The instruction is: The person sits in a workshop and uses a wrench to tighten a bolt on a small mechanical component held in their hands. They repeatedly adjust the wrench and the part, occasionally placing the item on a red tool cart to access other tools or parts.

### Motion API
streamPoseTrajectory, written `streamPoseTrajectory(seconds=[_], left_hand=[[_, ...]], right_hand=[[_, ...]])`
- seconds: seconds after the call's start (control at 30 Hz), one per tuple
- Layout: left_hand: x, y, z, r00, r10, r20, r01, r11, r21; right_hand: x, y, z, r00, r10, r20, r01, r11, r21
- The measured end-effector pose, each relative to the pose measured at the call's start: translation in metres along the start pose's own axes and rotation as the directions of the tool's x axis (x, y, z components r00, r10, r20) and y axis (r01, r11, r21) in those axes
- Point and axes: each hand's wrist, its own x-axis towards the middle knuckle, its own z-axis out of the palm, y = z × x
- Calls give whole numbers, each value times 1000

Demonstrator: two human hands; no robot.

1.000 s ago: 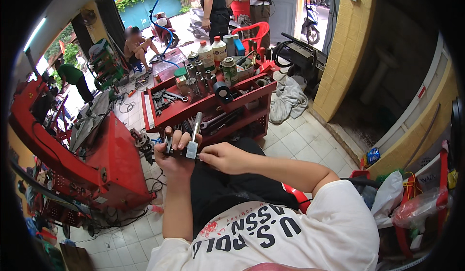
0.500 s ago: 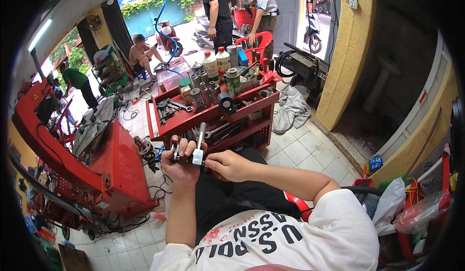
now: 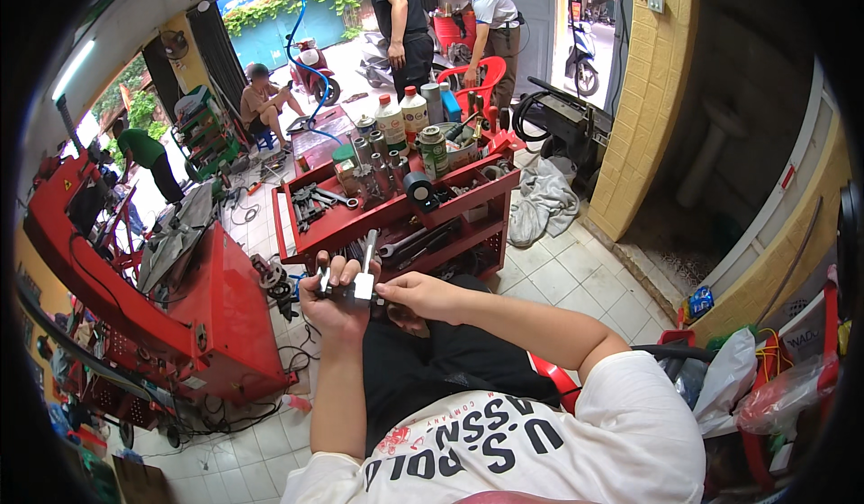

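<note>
Your left hand (image 3: 340, 310) clutches the metal piece (image 3: 368, 265); can't tell if your right hand (image 3: 421, 296) pinches it. Looks hefty, stiff; grab its block (image 3: 364, 287).

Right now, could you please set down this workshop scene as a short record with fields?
Left hand: holds a silver metal piece with a block and rod
Right hand: fingertips beside the block; contact unclear
Red tool cart: beyond the hands, bearing spanners and red-capped bottles
Left side: red machine
Background: two standing people, one seated person, another in green
</note>
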Motion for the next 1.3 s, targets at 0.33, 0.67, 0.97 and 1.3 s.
streamPoseTrajectory(seconds=[0.33, 0.67, 0.97, 1.3], left_hand=[[2, 1, -5, 1000, 11, -29, -12, 1000, -12], [-1, 4, -5, 999, 8, -37, -8, 1000, -16], [-3, -3, -1, 998, 2, -60, -2, 1000, -7], [-1, -1, -12, 1000, -24, 10, 24, 1000, -12]], right_hand=[[-6, 1, 2, 838, -545, -32, 428, 691, -583], [-16, -11, 5, 891, -440, -115, 354, 829, -434], [-13, 10, 10, 795, -603, -69, 403, 609, -684], [-12, 2, 7, 947, -310, -80, 285, 930, -230]])
